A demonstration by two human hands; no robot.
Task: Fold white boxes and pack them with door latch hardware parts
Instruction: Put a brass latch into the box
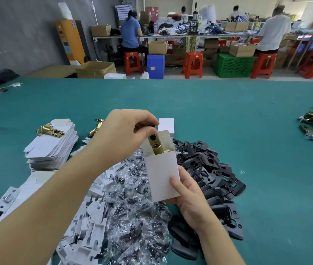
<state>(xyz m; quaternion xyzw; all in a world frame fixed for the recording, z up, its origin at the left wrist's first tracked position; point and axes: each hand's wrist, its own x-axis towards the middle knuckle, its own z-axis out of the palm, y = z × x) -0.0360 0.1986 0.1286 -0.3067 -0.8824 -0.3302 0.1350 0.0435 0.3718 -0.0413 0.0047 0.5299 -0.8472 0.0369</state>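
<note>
At frame centre, your right hand (188,196) grips the box (161,175) while your left hand (127,131) pinches a latch (156,145), half inside. Packing is underway; next, seat it fully, then close the flap (166,124).

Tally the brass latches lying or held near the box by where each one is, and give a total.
In the white box, pinched by the left hand while the right hand holds the box: 1 brass latch
On the stack of flat white boxes: 1 latch
On the green table behind the left hand: 1 latch, partly hidden
Total: 3
</note>
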